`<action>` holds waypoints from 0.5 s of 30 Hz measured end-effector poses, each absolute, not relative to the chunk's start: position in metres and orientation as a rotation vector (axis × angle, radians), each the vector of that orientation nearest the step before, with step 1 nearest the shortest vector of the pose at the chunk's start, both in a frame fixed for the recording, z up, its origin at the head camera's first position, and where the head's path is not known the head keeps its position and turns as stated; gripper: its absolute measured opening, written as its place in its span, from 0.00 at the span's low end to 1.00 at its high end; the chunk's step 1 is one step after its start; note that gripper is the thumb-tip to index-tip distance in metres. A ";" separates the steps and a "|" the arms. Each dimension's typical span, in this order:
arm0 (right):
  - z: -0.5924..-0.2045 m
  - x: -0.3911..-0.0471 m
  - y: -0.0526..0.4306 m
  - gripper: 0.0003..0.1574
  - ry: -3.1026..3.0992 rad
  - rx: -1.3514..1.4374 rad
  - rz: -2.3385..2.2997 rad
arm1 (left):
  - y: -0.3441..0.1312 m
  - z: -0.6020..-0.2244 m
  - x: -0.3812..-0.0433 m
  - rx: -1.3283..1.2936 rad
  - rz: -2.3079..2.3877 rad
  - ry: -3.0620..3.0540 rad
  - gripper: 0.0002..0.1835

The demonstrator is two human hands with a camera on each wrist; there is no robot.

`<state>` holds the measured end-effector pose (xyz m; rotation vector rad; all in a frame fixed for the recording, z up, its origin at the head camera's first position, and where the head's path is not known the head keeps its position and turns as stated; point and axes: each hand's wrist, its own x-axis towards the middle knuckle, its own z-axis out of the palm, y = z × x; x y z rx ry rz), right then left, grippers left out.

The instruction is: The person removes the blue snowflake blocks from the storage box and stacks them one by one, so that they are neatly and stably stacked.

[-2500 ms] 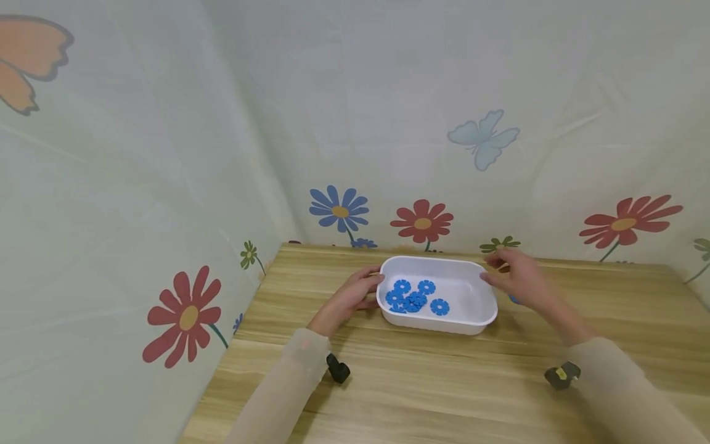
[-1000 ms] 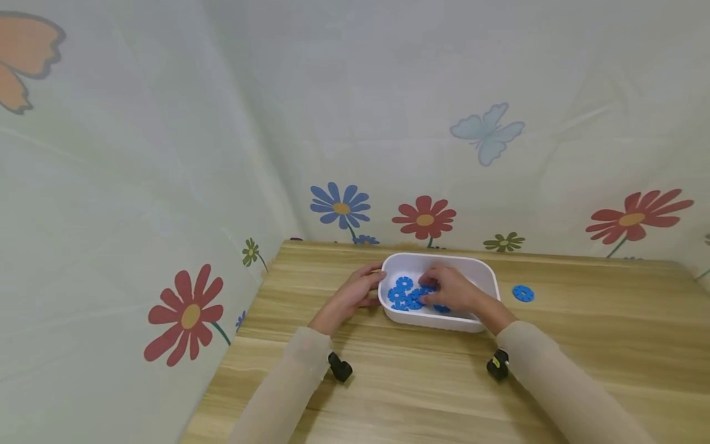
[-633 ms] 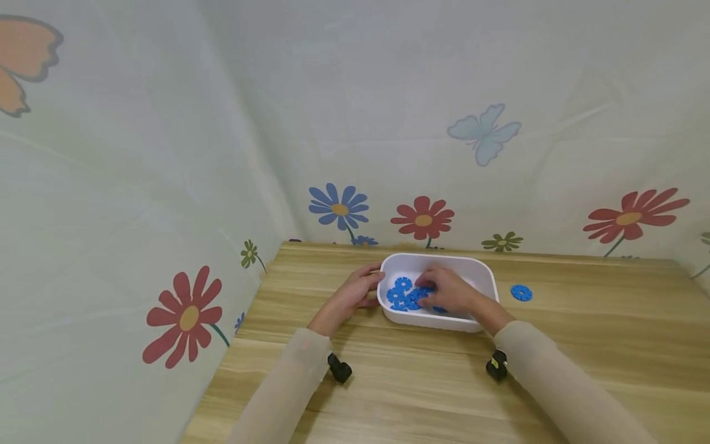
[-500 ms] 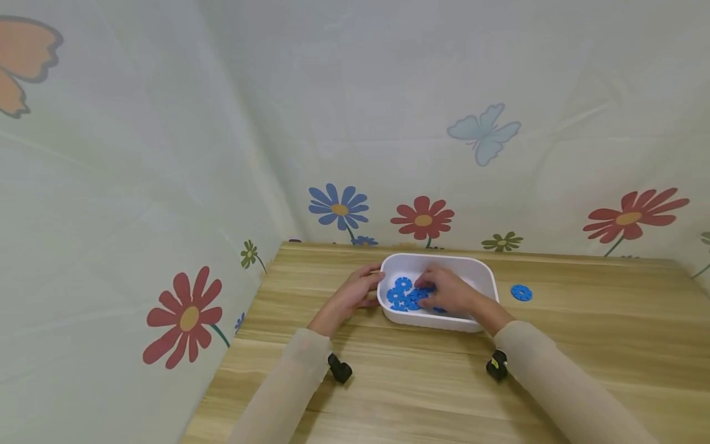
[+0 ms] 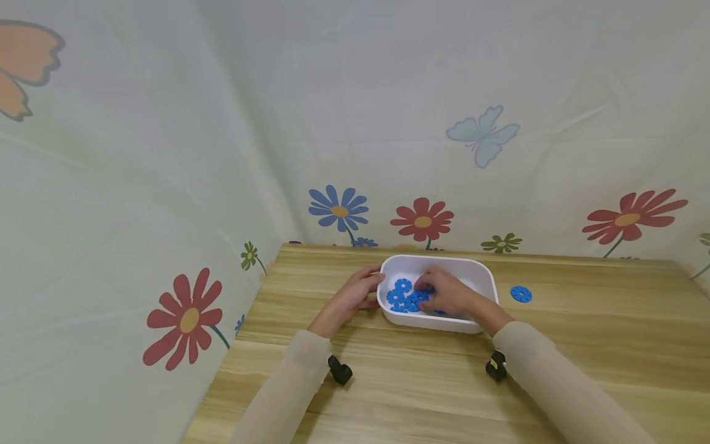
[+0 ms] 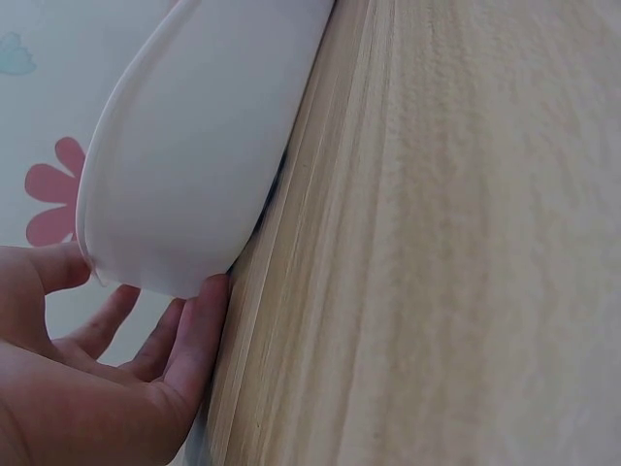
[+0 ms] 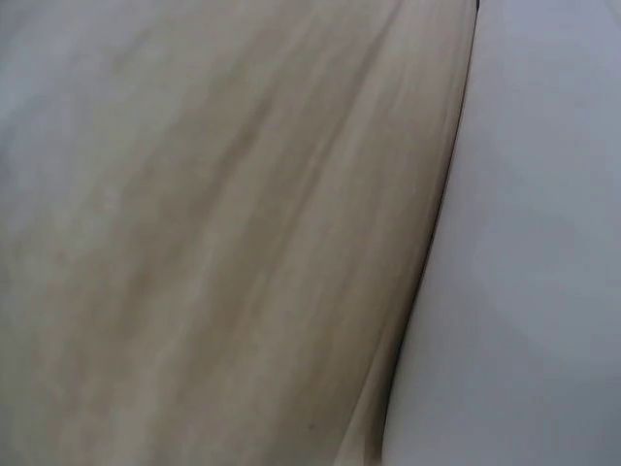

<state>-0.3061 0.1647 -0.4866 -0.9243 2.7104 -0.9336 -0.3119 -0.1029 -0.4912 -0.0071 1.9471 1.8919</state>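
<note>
A white oval-cornered plastic tub (image 5: 399, 319) stands on the wooden table. Several blue flower-shaped snap discs (image 5: 395, 296) lie inside, mostly toward its left end. My left hand (image 5: 350, 296) is at that end; in the left wrist view its thumb touches the rim and its fingers (image 6: 201, 325) rest on the outer wall. Inside the tub, my right hand (image 5: 450, 293) reaches down with bent fingers, thumb and forefinger at either side of some discs. Whether it pinches one I cannot tell. The right wrist view shows only the tub's outer wall (image 7: 524, 252) and the table.
One blue disc (image 5: 521, 294) lies flat on the table (image 5: 416, 382) to the right of the tub. Close behind the table's back edge hangs a pale cloth (image 5: 388, 123) printed with flowers and butterflies. Black wrist cameras (image 5: 339, 370) sit under both sleeves.
My right hand moved left from beside the tub's right rim down into the discs, where it has stayed almost still. The lone disc on the table came into full view. The left hand stays put.
</note>
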 end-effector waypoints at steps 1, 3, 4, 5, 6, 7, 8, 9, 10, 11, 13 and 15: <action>-0.486 -0.306 0.164 0.23 2.712 -0.931 -0.934 | -0.103 -0.491 -0.312 -0.007 1.892 1.946 0.27; -0.486 -0.305 0.164 0.23 2.710 -0.932 -0.943 | -0.104 -0.492 -0.312 -0.009 1.894 1.942 0.27; -0.486 -0.305 0.164 0.23 2.710 -0.932 -0.948 | -0.104 -0.492 -0.312 -0.010 1.895 1.939 0.27; -0.485 -0.304 0.164 0.23 2.710 -0.931 -0.953 | -0.104 -0.492 -0.312 -0.008 1.897 1.937 0.27; -0.485 -0.304 0.164 0.23 2.711 -0.926 -0.955 | -0.104 -0.493 -0.312 -0.007 1.898 1.935 0.27; -0.484 -0.303 0.164 0.23 2.712 -0.918 -0.959 | -0.104 -0.493 -0.312 -0.005 1.901 1.931 0.27; -0.484 -0.302 0.164 0.23 2.714 -0.908 -0.960 | -0.103 -0.493 -0.312 -0.005 1.902 1.927 0.27; -0.484 -0.302 0.165 0.23 2.717 -0.900 -0.963 | -0.103 -0.493 -0.312 -0.004 1.902 1.927 0.27; -0.483 -0.302 0.165 0.22 2.724 -0.899 -0.963 | -0.103 -0.493 -0.312 0.001 1.903 1.928 0.28; -0.483 -0.302 0.165 0.22 2.731 -0.898 -0.966 | -0.103 -0.493 -0.312 0.001 1.905 1.926 0.28; -0.483 -0.302 0.165 0.22 2.746 -0.902 -0.975 | -0.102 -0.493 -0.312 0.001 1.910 1.925 0.28; -0.483 -0.303 0.165 0.22 2.757 -0.900 -0.995 | -0.102 -0.493 -0.311 0.004 1.910 1.931 0.28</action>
